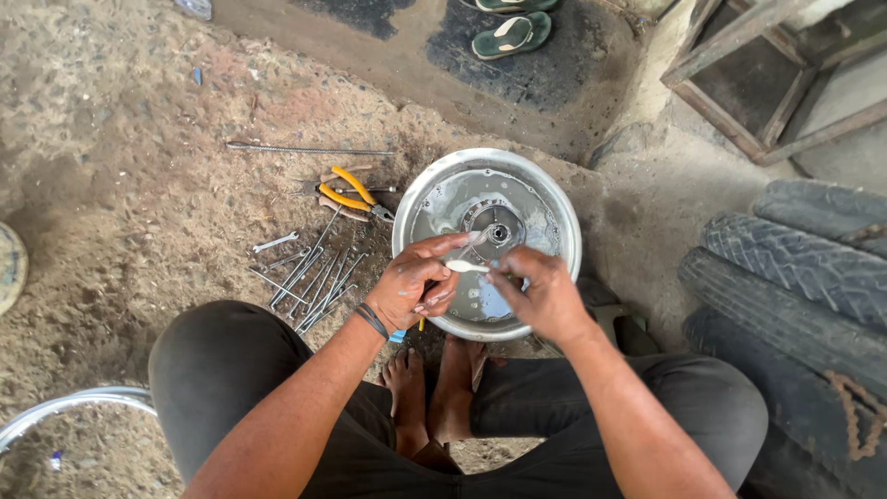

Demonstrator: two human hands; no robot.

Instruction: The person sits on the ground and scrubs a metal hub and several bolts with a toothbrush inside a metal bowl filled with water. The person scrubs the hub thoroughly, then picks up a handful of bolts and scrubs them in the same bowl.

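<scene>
White brush lying crosswise between both hands, long axis left-right, over steel basin on dirt floor. Left hand and right hand equally near, fingers pinched on either end. Hub just beyond, away from body. Pliers, spanners left of basin.

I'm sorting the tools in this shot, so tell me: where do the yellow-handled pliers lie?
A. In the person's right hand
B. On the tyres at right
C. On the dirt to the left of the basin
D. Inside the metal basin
C: the yellow-handled pliers lie on the dirt just left of the metal basin, above the loose spanners.
</scene>
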